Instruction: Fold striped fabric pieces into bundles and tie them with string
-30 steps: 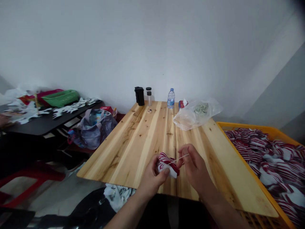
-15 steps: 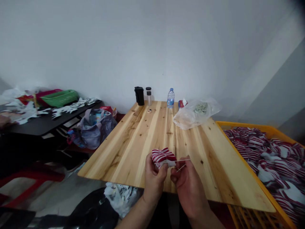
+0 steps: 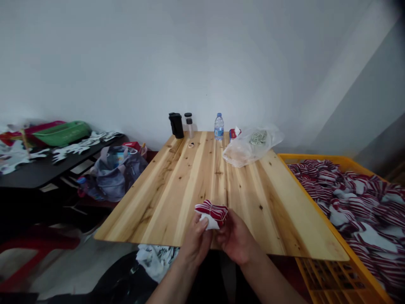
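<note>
Striped bundle [image 3: 212, 212] sits between the hands, the left hand [image 3: 198, 238] clamped on its white part, the right hand [image 3: 234, 237] gripping its right end. Ahead of them on the wooden table [image 3: 171, 207] stand a bottle [image 3: 219, 128] and a plastic bag [image 3: 238, 153]; right of the right hand, a yellow crate [image 3: 316, 158].

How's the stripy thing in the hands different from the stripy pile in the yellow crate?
The red and white striped cloth bundle is small; the red and white striped cloth pile in the yellow plastic crate is much bigger. The bundle is in the left hand, with the right hand at its edge; the pile lies in the crate. Both have red stripes and white parts.
</note>
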The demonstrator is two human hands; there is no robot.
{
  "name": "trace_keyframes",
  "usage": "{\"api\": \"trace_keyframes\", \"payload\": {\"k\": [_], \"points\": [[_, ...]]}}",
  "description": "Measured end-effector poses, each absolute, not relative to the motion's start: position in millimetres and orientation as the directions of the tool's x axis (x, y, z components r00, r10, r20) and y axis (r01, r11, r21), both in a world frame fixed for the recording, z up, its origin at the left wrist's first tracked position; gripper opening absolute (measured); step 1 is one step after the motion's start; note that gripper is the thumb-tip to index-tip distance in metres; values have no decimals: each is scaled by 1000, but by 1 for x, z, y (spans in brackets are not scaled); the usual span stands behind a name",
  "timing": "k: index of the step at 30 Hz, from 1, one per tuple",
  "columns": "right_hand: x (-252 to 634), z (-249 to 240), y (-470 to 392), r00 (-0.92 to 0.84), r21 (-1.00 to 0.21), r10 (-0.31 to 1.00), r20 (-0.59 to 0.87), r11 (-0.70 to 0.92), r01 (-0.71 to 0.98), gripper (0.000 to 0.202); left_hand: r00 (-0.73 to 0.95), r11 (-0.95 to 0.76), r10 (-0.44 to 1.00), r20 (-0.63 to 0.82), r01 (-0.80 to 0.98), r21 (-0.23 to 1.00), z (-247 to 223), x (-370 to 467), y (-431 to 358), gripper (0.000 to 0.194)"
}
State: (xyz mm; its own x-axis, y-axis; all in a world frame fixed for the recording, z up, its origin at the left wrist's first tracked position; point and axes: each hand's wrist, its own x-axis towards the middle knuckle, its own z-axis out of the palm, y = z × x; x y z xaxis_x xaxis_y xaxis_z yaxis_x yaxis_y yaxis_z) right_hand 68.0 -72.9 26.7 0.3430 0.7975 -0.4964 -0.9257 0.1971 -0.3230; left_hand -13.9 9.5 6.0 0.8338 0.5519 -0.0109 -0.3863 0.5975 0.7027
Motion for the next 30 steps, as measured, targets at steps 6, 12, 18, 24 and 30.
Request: {"api": "trace_keyframes", "payload": {"k": [6, 12, 18, 24, 30], "points": [[73, 21, -73, 314, -412, 830, -461, 113, -904, 44, 901, 595, 433, 13, -297, 747, 1, -25, 20, 46], [73, 14, -77, 340, -571, 846, -412, 51, -820, 56, 931, 571, 366, 0, -224, 790, -6, -35, 32, 53], [75, 10, -80, 272, -668, 899, -344, -30, -743, 56, 947, 609, 321, -5, -203, 767, -8, -41, 38, 49], [73, 13, -74, 481, -886, 850, -215, 37, -462, 42, 911, 776, 411, -19, -339, 533, -3, -35, 31, 42], [71, 4, -75, 644, -965, 755, -119, 64, -253, 33, 895, 858, 437, -87, -385, 341, -2, -28, 23, 30]]}}
